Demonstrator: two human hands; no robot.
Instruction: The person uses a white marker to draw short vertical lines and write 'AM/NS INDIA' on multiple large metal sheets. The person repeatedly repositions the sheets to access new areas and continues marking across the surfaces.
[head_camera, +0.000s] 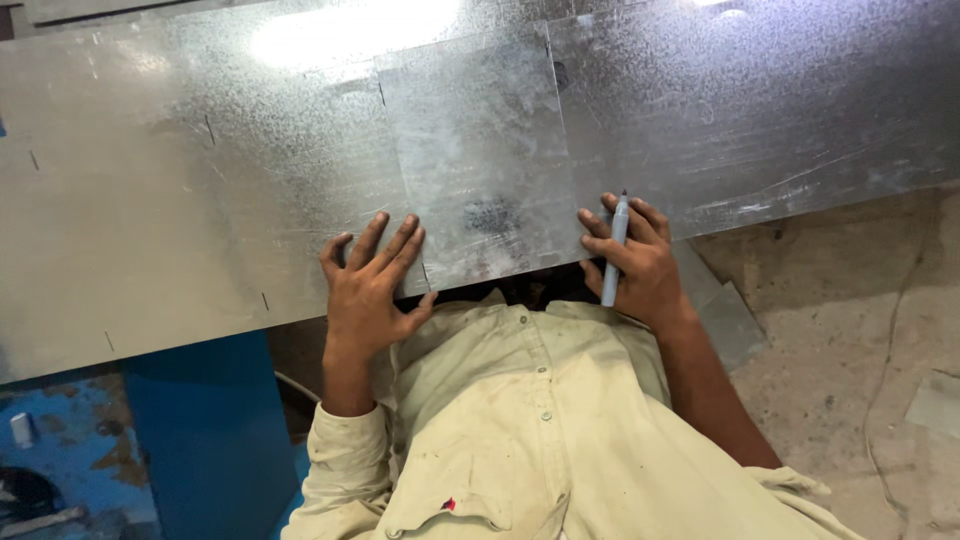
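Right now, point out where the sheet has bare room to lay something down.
Bare patches: the large galvanized sheet left of the left hand, and its stretch right of the right hand holding the marker. Crowded: the smaller metal piece between both hands, pinned at its lower corners.

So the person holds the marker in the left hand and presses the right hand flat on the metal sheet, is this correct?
Not quite: the sides are swapped. In the head view the right hand holds the marker, and the left hand presses flat on the metal sheet.
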